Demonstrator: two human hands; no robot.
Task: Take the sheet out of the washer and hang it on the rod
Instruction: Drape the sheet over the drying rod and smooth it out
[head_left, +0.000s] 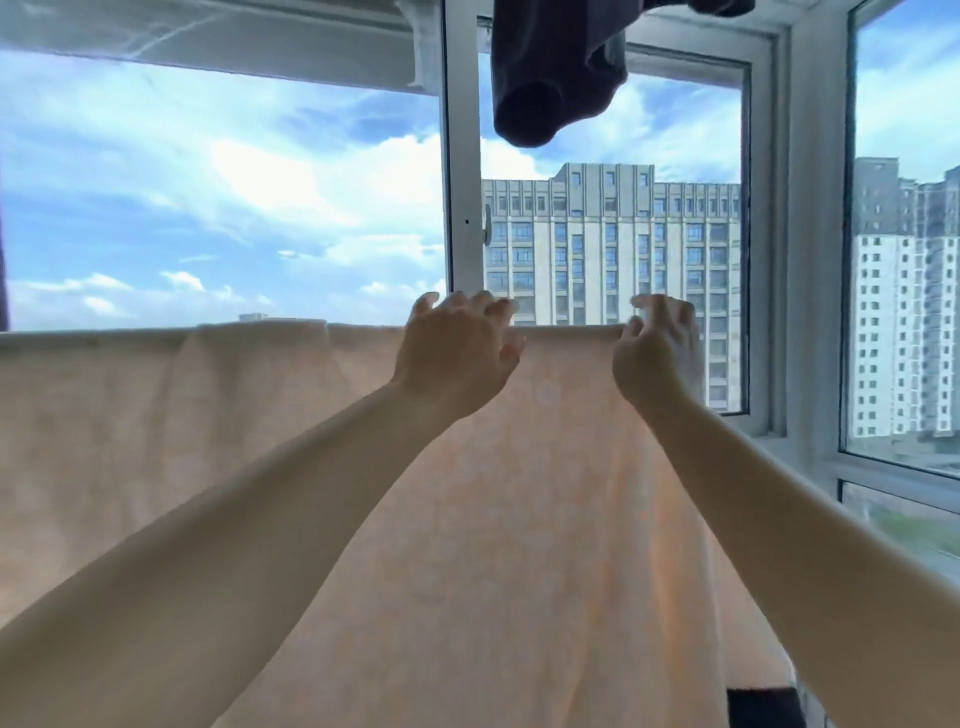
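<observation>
Windows (613, 270) fill the far side, with sky and tall buildings beyond. Across the middle hangs the peach sheet (467, 519), draped over a line that it hides, its top fold running left to right. Both hands reach to that fold: the left hand (457, 353) and right hand (657, 353) hover at it, fingers spread and loosely bent, gripping nothing. Dark cloth (556, 78) hangs above.

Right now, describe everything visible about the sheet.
The sheet is pale peach, soft-looking fabric with faint light spots. It is draped over a straight horizontal line in front of the window; the rod itself is hidden under the fold. It spreads leftward with a few soft folds and hangs down toward the viewer. The left hand and right hand are at its top edge, fingers loosely spread; whether they grip it is unclear.
</observation>
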